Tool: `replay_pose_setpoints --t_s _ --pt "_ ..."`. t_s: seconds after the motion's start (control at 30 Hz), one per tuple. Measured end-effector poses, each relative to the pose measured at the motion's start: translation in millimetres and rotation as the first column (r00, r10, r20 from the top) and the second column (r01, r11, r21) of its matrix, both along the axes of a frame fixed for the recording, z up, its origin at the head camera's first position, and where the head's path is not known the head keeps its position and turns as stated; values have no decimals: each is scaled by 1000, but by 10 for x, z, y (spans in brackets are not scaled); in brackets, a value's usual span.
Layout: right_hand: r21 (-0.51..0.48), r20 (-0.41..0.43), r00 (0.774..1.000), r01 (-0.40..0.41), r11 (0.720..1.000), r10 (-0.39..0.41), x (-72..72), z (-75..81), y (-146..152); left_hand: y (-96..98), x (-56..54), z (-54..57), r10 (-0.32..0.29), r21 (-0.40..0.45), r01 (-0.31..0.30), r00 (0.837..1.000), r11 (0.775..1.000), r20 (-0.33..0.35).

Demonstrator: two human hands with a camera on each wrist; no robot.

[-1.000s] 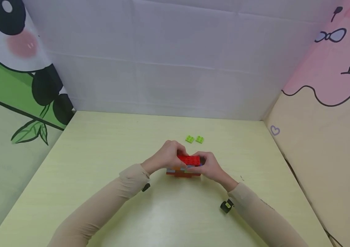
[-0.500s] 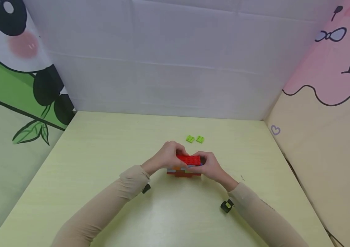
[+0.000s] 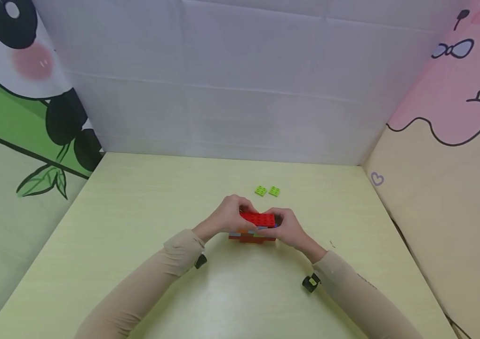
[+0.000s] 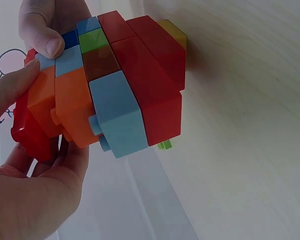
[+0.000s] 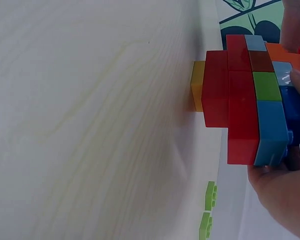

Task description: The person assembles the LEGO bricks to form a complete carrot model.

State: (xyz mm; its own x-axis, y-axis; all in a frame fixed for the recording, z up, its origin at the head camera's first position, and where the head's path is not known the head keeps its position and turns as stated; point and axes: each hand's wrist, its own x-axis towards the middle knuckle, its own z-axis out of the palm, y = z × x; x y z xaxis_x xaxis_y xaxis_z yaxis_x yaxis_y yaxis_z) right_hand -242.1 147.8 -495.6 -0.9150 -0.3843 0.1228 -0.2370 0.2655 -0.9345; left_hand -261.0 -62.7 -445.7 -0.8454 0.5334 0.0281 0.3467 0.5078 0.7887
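Observation:
A stack of toy building bricks [image 4: 145, 80] stands on the table, held between both hands. Its layers widen upward from a yellow brick [image 4: 173, 37] through red ones to mixed light blue, green, brown, orange and dark blue bricks. A long red brick [image 3: 261, 219] tops it. My left hand [image 3: 228, 215] grips this top brick at its left end, the thumb lying along the near side. From the right, my right hand [image 3: 292, 230] holds the upper part of the stack around the dark blue brick [image 5: 294, 112]. Palms and fingers hide much of the upper layers.
Two small lime-green bricks [image 3: 260, 190] lie side by side on the pale table [image 3: 159, 188] behind the stack. A white back wall [image 3: 240, 117] and printed side panels [image 3: 443, 188] enclose the tabletop.
My left hand has shifted very slightly, and a bit more of the top red brick's left end shows. The right hand and the green bricks have stayed in place.

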Motion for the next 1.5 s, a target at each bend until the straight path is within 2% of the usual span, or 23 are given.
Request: replay_pose_setpoints --t_s 0.1,0.33,0.5,0.67,0.83,1.0,1.2,1.33,1.5 --pt "9 3 1000 -3 1000 3 4 33 -12 -13 13 -1 4 12 -4 1000 1000 3" --pt "7 -39 998 -50 999 50 121 303 -83 -32 24 -1 10 8 -10 1000 1000 -21" --pt "29 -67 996 -51 998 53 148 362 -106 -41 21 2 14 -12 -14 1000 1000 -23" --pt "14 -74 996 -55 998 55 114 336 -55 -66 15 3 21 -26 -22 999 999 -33" --pt "-44 -124 992 -12 999 7 -5 206 101 -75 17 2 25 -39 -26 999 999 -35" --pt "-49 -183 977 103 993 -110 -169 135 253 -48 27 -2 30 -67 -32 999 997 -29" --pt "113 -184 952 267 957 -244 -434 31 349 -25 26 6 18 -80 -20 999 997 -32" --pt "228 -205 944 302 926 -258 -584 -37 377 -19 27 -3 20 -95 -23 999 995 -32" --pt "365 -215 941 324 873 -260 -744 -159 429 5 40 -7 33 -100 -34 999 994 -15"
